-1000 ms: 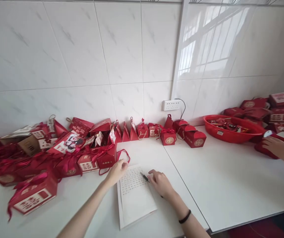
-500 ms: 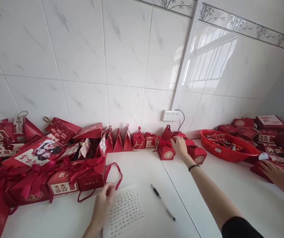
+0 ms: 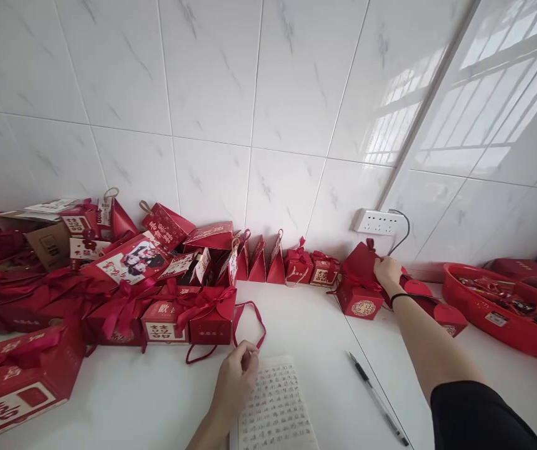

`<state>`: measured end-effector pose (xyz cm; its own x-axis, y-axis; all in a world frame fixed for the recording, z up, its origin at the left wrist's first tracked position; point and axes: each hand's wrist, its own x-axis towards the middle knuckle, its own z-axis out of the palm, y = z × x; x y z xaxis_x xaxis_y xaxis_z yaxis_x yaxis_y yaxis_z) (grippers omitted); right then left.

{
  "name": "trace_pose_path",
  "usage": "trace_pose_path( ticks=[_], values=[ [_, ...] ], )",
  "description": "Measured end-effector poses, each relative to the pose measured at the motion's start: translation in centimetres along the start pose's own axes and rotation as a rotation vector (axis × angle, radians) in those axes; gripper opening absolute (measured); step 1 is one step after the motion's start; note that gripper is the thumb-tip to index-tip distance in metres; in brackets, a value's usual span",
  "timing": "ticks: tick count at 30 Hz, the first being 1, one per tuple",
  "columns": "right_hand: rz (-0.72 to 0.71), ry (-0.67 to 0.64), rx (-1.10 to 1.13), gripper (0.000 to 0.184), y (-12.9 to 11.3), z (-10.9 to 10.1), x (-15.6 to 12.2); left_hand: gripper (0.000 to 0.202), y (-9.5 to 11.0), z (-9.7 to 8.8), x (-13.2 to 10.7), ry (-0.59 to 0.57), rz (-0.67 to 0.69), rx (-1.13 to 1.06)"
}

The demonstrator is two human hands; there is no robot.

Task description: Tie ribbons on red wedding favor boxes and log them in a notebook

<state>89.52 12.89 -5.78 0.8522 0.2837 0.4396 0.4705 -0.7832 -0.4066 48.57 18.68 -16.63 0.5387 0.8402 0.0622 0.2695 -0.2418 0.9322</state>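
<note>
My right hand (image 3: pixel 387 275) reaches to the back of the white table and closes on the raised top of a red gift box (image 3: pixel 361 303) with a round gold emblem. Its far fingers are hidden behind the palm. Beside the wrist lie more red boxes (image 3: pixel 421 289). My left hand (image 3: pixel 240 378) rests with curled fingers at the top left corner of a handwritten notebook (image 3: pixel 277 406). Just above those fingers loops a red ribbon handle (image 3: pixel 261 325); whether they pinch anything is hidden. A black-tipped pen (image 3: pixel 377 400) lies right of the notebook.
Red boxes with ribbons (image 3: pixel 122 319) are heaped on the left, and a larger red box (image 3: pixel 24 381) sits nearer me. Small pointed boxes (image 3: pixel 257 262) line the wall. Right of my arm is a red basin (image 3: pixel 479 312) of wrapped sweets, below a power strip (image 3: pixel 375 222).
The view has swung left, shifting everything rightward; the co-worker's hands at the right have left the picture. A red panel now stands higher beside my right hand. My left hand stays curled by the notebook.
</note>
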Motion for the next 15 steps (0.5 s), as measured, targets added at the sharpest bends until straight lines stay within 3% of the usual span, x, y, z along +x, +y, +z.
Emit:
trace_pose_path(
  ticks=[4,7,9,11,13,15],
  values=[
    [-0.097,0.157,0.118,0.034,-1.4,-4.1,-1.6,0.021,-0.2,0.0,-0.1,0.004,0.016,0.006],
    [-0.258,0.253,0.242,0.028,-2.2,-7.8,-4.5,0.017,-0.2,-0.2,-0.4,0.039,0.124,0.035],
    [-0.509,0.439,0.390,0.026,-2.6,-10.0,-8.1,0.020,0.2,-0.5,-1.1,0.077,0.277,0.045],
    [-0.738,0.553,0.496,0.020,-2.7,-11.7,-13.1,0.040,1.0,-0.8,-2.3,0.109,0.453,0.015],
    [-0.906,0.368,0.576,0.013,-2.6,-12.8,-19.0,0.067,2.1,-0.9,-4.0,0.132,0.574,-0.071],
    [-1.014,0.042,0.712,0.016,-2.2,-13.1,-24.6,0.081,3.0,-1.0,-6.0,0.073,0.570,-0.163]
  ],
)
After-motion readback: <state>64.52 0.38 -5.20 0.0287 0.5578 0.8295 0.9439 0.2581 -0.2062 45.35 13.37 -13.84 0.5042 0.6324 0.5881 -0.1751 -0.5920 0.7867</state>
